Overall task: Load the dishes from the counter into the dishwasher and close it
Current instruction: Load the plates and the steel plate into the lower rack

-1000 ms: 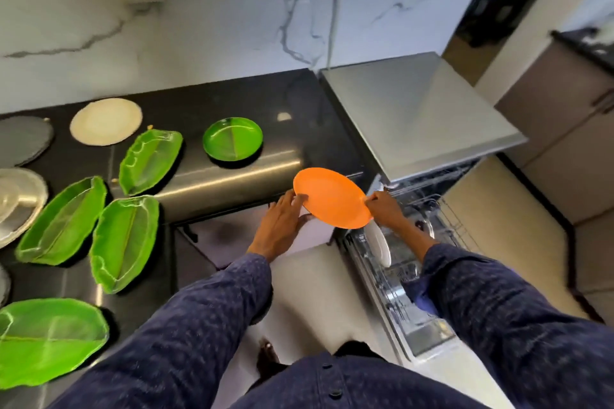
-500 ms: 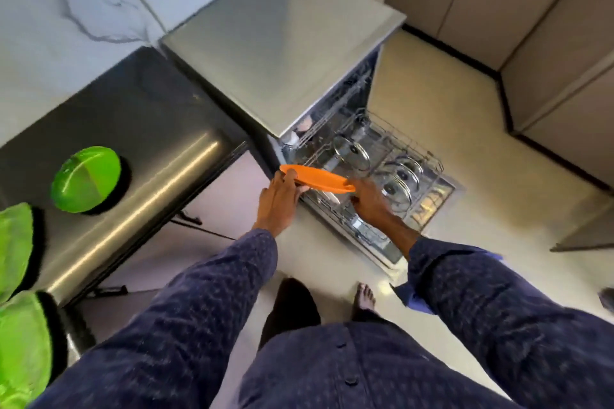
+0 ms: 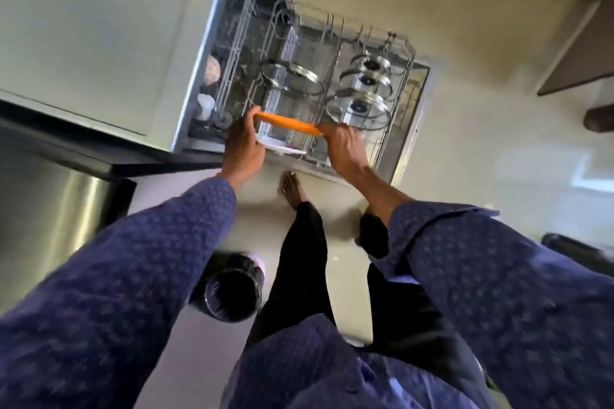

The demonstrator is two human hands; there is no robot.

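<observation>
An orange plate (image 3: 287, 123) shows edge-on over the front of the pulled-out lower rack (image 3: 403, 90) of the open dishwasher (image 3: 212, 36). My left hand (image 3: 242, 146) grips its left rim and my right hand (image 3: 344, 148) grips its right rim. A white plate (image 3: 282, 148) stands in the rack just below the orange one. Glass pot lids (image 3: 357, 108) stand upright in the right half of the rack, and one more lid (image 3: 292, 76) leans in the middle.
The steel counter front (image 3: 66, 206) and its dark edge lie at the left. A black bin (image 3: 232, 289) stands on the pale floor by my legs. My bare foot (image 3: 292, 186) is just before the rack. Cabinets (image 3: 571, 53) line the right side.
The view has swung down from the counter to the dishwasher rack. Both hands have carried the orange plate down and turned it on edge above the rack's front.
</observation>
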